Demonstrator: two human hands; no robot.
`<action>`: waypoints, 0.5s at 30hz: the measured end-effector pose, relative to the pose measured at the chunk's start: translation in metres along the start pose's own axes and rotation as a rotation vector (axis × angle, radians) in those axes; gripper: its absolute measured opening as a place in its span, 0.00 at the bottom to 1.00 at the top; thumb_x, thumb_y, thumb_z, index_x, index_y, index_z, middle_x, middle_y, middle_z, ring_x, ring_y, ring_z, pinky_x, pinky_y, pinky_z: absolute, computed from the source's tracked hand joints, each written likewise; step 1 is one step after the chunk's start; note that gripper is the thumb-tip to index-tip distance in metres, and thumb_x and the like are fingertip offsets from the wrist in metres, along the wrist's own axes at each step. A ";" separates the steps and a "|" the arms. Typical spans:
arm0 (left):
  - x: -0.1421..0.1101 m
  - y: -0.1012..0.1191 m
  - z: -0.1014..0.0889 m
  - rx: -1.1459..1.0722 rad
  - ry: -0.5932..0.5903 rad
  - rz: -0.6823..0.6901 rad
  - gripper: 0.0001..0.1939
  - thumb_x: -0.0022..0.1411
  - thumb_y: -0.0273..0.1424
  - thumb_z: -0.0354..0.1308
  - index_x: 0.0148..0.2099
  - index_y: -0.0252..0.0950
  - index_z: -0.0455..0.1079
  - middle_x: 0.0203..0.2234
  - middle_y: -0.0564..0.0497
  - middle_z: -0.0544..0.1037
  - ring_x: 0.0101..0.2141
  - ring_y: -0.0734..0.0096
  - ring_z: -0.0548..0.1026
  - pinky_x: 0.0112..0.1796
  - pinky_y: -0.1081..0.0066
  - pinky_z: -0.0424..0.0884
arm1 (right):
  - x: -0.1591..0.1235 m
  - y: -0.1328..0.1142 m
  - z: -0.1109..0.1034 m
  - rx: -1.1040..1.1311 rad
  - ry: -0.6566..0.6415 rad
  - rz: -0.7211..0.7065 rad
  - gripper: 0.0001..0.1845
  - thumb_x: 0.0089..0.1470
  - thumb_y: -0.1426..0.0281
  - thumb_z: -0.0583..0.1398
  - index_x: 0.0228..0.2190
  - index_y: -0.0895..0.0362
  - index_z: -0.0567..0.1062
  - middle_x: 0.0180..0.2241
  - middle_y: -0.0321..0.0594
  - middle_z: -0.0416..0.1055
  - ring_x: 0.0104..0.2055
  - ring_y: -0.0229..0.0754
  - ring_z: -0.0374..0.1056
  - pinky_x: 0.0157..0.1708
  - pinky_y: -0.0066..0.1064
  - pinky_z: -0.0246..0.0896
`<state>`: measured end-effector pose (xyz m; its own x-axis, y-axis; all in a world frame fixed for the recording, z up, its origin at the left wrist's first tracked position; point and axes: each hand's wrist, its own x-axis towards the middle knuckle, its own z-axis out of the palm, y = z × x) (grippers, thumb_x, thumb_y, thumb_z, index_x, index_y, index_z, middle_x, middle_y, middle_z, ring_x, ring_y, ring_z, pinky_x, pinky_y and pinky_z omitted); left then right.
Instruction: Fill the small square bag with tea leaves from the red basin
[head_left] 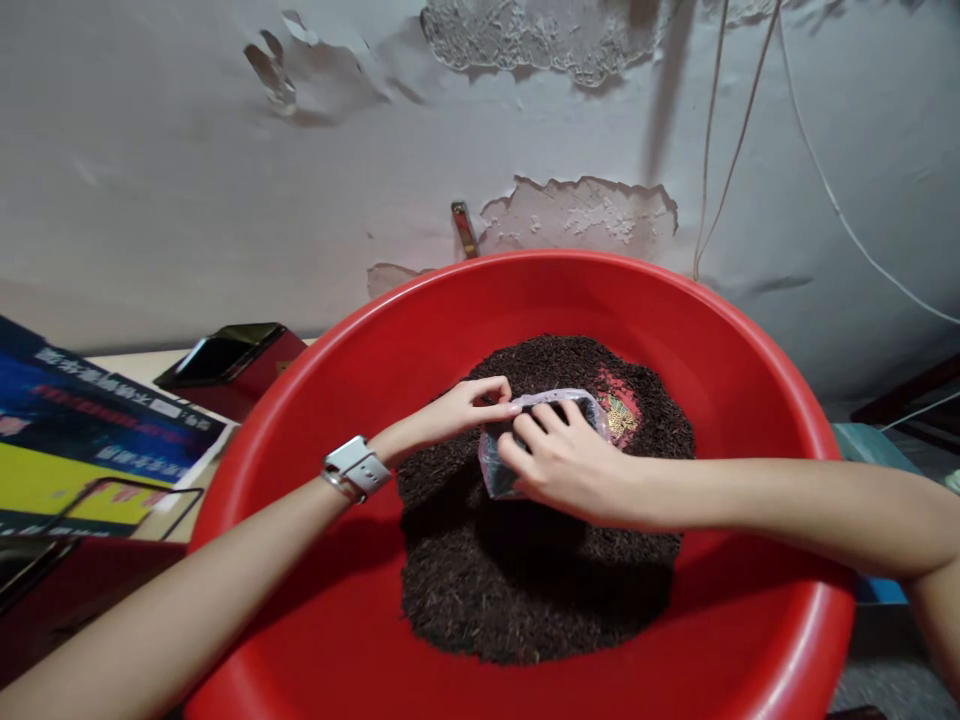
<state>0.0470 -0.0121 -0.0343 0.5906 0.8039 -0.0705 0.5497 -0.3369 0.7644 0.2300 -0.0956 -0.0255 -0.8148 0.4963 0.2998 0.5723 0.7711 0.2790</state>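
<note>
A big red plastic basin (750, 400) fills the middle of the view and holds a heap of dark loose tea leaves (525, 590). Over the heap, both hands hold a small clear plastic bag (496, 472) that has tea in it. My left hand (469, 405), with a white watch on its wrist, pinches the bag's top edge at the left. My right hand (566, 465) has its fingers closed over the front of the bag. A red and gold packet (619, 410) lies partly buried in the tea just behind the bag.
A grey wall with peeling plaster (577, 215) rises behind the basin, with thin cords (731, 150) hanging down it. A dark red box with a black lid (232, 365) and a blue and yellow printed sheet (90, 430) lie on the table at left.
</note>
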 end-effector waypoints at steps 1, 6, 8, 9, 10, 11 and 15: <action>0.000 0.001 0.000 -0.004 -0.002 -0.003 0.19 0.52 0.47 0.53 0.29 0.34 0.60 0.24 0.56 0.64 0.28 0.74 0.61 0.29 0.74 0.57 | -0.002 -0.004 -0.002 0.024 0.025 -0.083 0.13 0.58 0.75 0.44 0.41 0.63 0.64 0.41 0.52 0.64 0.44 0.49 0.60 0.42 0.49 0.55; -0.002 0.005 0.000 -0.007 -0.014 -0.021 0.18 0.53 0.46 0.53 0.30 0.35 0.60 0.25 0.56 0.64 0.27 0.75 0.61 0.28 0.75 0.57 | -0.018 -0.030 -0.003 0.267 -0.114 -0.447 0.10 0.58 0.70 0.48 0.35 0.60 0.68 0.34 0.43 0.66 0.35 0.42 0.63 0.32 0.34 0.57; -0.002 0.005 0.000 -0.003 -0.014 -0.022 0.18 0.53 0.46 0.53 0.30 0.35 0.60 0.25 0.56 0.64 0.27 0.75 0.60 0.28 0.75 0.56 | -0.025 -0.038 0.006 0.317 -0.267 -0.494 0.14 0.54 0.63 0.54 0.38 0.60 0.68 0.36 0.43 0.66 0.36 0.44 0.64 0.32 0.35 0.59; -0.002 0.004 0.000 0.001 -0.014 -0.024 0.18 0.53 0.46 0.53 0.30 0.35 0.60 0.25 0.56 0.63 0.27 0.75 0.60 0.28 0.75 0.56 | -0.028 -0.040 0.011 0.324 -0.338 -0.507 0.18 0.52 0.59 0.55 0.40 0.59 0.68 0.39 0.45 0.66 0.38 0.46 0.64 0.33 0.36 0.60; -0.002 0.004 0.000 0.004 -0.014 -0.024 0.18 0.53 0.46 0.53 0.30 0.35 0.60 0.25 0.56 0.63 0.27 0.75 0.60 0.28 0.75 0.56 | -0.030 -0.041 0.017 0.322 -0.402 -0.514 0.23 0.50 0.56 0.56 0.43 0.59 0.67 0.42 0.46 0.65 0.41 0.48 0.64 0.35 0.38 0.61; -0.002 0.003 0.000 0.006 -0.014 -0.023 0.18 0.53 0.46 0.53 0.30 0.35 0.60 0.25 0.55 0.63 0.27 0.75 0.60 0.28 0.75 0.56 | -0.033 -0.042 0.022 0.315 -0.458 -0.512 0.27 0.49 0.54 0.56 0.46 0.59 0.65 0.46 0.49 0.64 0.44 0.51 0.63 0.36 0.40 0.62; -0.002 0.002 0.000 0.003 -0.013 -0.023 0.18 0.53 0.46 0.53 0.30 0.35 0.59 0.25 0.55 0.63 0.27 0.75 0.59 0.28 0.75 0.56 | -0.037 -0.043 0.040 0.333 -0.590 -0.501 0.36 0.49 0.51 0.54 0.54 0.59 0.58 0.57 0.57 0.50 0.53 0.61 0.55 0.40 0.49 0.62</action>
<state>0.0469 -0.0140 -0.0331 0.5858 0.8047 -0.0964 0.5647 -0.3200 0.7608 0.2320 -0.1309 -0.0855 -0.9329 0.1200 -0.3396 0.1486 0.9871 -0.0594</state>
